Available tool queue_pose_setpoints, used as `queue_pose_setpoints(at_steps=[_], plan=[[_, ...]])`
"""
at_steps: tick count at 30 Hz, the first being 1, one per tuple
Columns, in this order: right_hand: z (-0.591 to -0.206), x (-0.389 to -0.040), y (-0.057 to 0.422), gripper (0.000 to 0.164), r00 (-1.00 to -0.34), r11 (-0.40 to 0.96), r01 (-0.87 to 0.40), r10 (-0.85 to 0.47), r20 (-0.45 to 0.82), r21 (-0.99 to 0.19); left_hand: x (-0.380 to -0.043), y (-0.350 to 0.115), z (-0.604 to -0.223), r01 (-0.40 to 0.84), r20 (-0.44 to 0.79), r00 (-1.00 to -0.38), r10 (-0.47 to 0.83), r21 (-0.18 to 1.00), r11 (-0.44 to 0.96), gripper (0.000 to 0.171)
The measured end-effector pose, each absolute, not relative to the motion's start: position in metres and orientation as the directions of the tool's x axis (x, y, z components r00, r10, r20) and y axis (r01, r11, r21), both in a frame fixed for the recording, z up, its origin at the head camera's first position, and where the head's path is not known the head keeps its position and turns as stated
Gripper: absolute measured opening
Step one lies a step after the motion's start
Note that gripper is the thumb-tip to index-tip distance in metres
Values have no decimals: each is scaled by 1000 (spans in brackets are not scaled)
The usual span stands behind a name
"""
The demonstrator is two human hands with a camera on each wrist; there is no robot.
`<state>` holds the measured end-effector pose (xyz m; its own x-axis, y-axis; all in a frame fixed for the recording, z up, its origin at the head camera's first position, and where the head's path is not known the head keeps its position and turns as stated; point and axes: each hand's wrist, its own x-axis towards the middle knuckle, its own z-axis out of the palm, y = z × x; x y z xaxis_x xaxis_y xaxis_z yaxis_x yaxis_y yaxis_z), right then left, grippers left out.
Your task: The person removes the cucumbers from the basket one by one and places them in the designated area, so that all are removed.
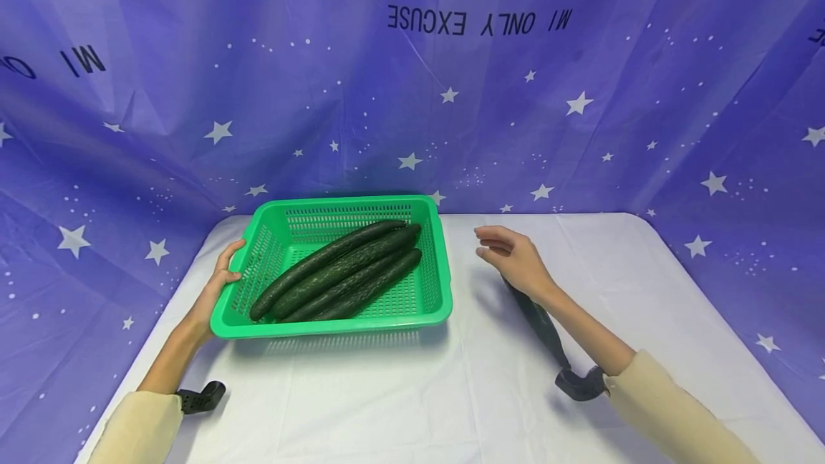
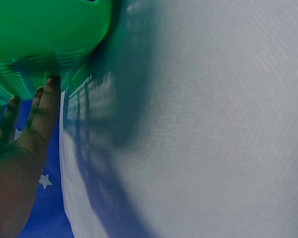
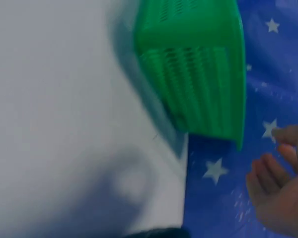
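A green plastic basket (image 1: pixel 331 331) with slotted walls stands on the table, left of the middle. Several long dark-green cucumbers (image 1: pixel 348 260) lie side by side in it, slanting up to the right. My left hand (image 1: pixel 208 299) touches the basket's left side, its fingers extended against the slotted wall in the left wrist view. To the right of the basket, my right hand (image 1: pixel 518 263) hovers with loosely bent fingers and nothing between them. Another cucumber (image 1: pixel 541 324) lies on the table beneath that hand and forearm, which partly hide it.
A white cloth (image 1: pixel 380 407) covers the table. Behind and beside it hangs a blue-purple curtain (image 1: pixel 361 127) with stars and lettering. Each wrist wears a black camera mount, the left one (image 1: pixel 203 397) above the cloth and the right one (image 1: pixel 580 384) near the loose cucumber's lower end.
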<state>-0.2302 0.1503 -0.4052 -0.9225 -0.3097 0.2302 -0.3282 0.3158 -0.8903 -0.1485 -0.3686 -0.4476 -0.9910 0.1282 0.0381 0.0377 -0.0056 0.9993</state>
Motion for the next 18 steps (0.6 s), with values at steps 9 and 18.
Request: queue_pose_setpoints(at_steps=[9,18], plan=[[-390,-236,85,42,-757,180,-445,-598,262,-877,-149,-370,-448,33,37,-992,122,999,-28,58],[-394,-250,41,42,-649,179,-481,-730,212,-858,-150,-372,-450,36,40,-991,127,999,-30,56]])
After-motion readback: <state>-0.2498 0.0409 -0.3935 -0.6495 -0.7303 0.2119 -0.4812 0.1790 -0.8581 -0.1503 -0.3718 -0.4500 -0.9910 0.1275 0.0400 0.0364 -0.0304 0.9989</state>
